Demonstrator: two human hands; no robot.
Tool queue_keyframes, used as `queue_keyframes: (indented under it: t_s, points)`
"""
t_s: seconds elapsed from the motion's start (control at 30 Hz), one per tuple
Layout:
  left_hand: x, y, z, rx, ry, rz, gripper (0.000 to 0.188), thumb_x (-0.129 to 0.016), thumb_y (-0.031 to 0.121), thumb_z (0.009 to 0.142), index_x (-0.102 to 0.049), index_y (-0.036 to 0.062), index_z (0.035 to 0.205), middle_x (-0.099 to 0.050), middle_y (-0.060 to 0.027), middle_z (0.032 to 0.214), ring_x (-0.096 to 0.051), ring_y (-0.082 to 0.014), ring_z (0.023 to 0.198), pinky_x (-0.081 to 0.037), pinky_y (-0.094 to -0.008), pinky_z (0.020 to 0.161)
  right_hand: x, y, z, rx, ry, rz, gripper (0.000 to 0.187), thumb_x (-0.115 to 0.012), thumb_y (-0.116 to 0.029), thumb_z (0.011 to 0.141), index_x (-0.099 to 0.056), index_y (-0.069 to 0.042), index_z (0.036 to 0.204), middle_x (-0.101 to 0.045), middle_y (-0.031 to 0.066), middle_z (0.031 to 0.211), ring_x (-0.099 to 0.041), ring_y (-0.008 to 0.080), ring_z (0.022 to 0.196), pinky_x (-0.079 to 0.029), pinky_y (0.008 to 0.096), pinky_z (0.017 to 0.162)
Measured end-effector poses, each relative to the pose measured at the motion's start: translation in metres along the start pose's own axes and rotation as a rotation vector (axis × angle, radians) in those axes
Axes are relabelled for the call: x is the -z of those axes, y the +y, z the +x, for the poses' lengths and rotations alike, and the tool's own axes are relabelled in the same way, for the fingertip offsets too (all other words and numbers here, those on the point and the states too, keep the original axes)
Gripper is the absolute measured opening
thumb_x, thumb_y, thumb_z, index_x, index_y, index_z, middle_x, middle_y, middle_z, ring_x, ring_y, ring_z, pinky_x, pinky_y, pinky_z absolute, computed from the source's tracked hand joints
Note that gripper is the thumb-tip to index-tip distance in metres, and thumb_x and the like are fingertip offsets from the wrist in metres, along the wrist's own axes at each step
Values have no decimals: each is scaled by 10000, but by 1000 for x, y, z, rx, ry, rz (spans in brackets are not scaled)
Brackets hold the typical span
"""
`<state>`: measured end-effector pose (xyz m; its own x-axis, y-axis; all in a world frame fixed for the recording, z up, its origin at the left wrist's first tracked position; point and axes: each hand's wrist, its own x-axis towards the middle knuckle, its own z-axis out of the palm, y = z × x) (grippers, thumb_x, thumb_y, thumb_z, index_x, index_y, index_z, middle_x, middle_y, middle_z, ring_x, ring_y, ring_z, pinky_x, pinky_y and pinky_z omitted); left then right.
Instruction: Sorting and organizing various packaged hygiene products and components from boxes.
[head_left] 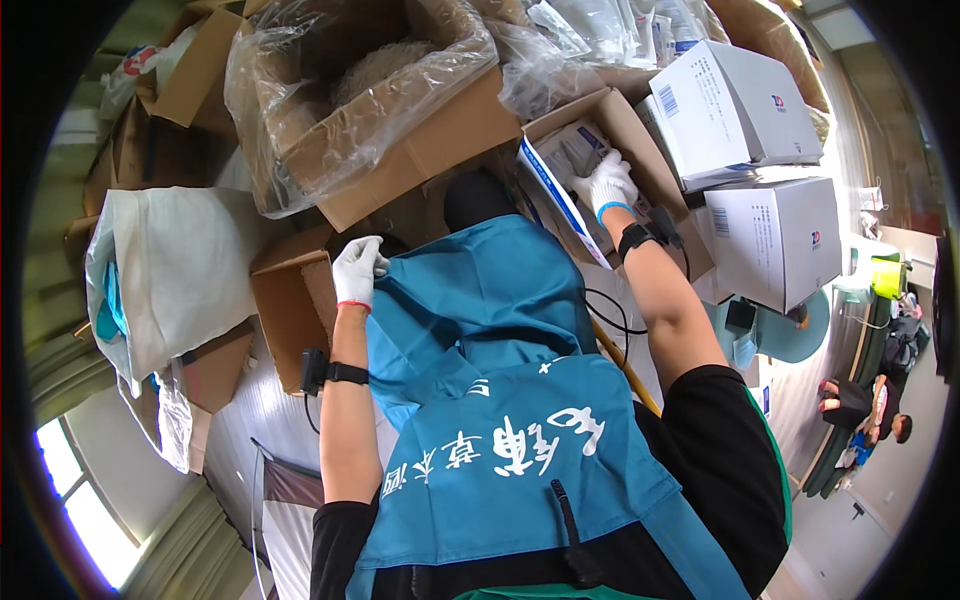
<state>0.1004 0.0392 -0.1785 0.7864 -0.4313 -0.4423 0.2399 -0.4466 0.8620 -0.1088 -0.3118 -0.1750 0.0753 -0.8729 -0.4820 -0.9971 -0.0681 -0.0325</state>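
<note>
My left hand (360, 271), in a white glove with a red cuff, is raised beside the edge of my blue apron (480, 290). Its fingers are curled together, and whatever they may hold is hidden. Over on the right, my right hand (607, 186), in a white glove with a blue cuff, reaches into an open cardboard box (655, 165). Its bent fingers rest among packets (575, 150) in clear, white and blue wrapping. I cannot make out what is between them. A white and blue printed panel (560, 200) stands along the box's near left side.
A large carton (420, 165) lined with clear plastic stands ahead. Two white boxes (775, 240) are stacked at right, near a blue-green stool (800, 325). A white sack (180, 270) and a smaller open carton (290, 310) are at left. Several people (870, 410) sit far right.
</note>
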Motion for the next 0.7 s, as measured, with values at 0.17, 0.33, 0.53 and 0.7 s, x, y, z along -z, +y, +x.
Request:
queue_keyframes:
  t_s: [0.17,0.33,0.53,0.7]
  points:
    - [0,-3,4,-4,-23,-14,225,-610,210,935,-683,9,1008,-625,-27,729,-607,-102,628,-484,-237,589,-17,25,5,-90,3,64,650,-736,-271,781,-387,-75,1294,-537,169,1309,-589,347,1169,-524,427,932]
    - [-1,-3,4,-23,-18,-36,230,-606,212,940,-681,5,1008,-621,-25,718,-606,-104,628,-479,-234,585,-10,68,-5,-117,32,-40,546,-674,-274,800,-468,-57,1256,-617,185,1208,-607,356,1134,-489,446,962]
    - [3,-6,5,-25,-13,-42,238,-596,215,949,-679,4,1020,-629,-30,722,-602,-100,627,-476,-231,584,-6,55,14,63,171,289,460,-664,-269,805,-615,36,1146,-644,226,1146,-646,374,1001,-518,413,853]
    - [2,-7,3,-24,-6,-61,244,-600,228,949,-680,8,1015,-635,-30,722,-599,-99,623,-475,-231,582,-62,63,96,-165,-88,1484,406,-675,-213,851,-613,58,1146,-640,173,1085,-609,246,921,-490,358,814]
